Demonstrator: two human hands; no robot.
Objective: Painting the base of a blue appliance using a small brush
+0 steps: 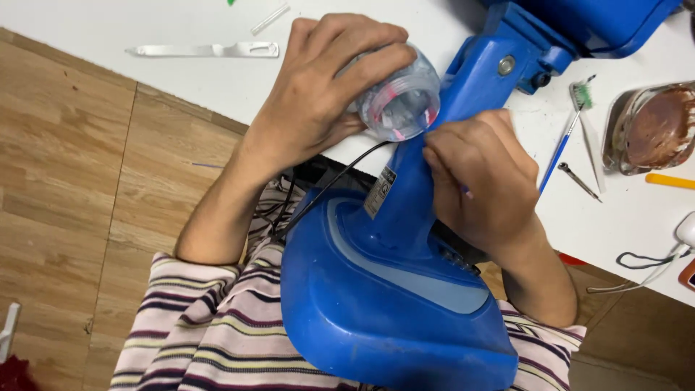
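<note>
A big blue plastic appliance (391,289) lies across my lap, its neck reaching up onto the white table (181,80). My left hand (318,94) grips a small clear plastic jar (402,101) tilted on its side, mouth toward the blue neck, with pink bits inside. My right hand (481,181) rests against the neck just below the jar, fingers pinched together; whatever they hold is too small to make out. A black cable (326,188) runs from under the jar down to the blue base.
On the table lie a flat metal blade (203,50), a blue-handled brush with green bristles (568,134), a small metal tool (579,181), a glass dish of brown residue (651,127), an orange stick (670,180) and a white cable (651,268). Wooden floor (72,188) at left.
</note>
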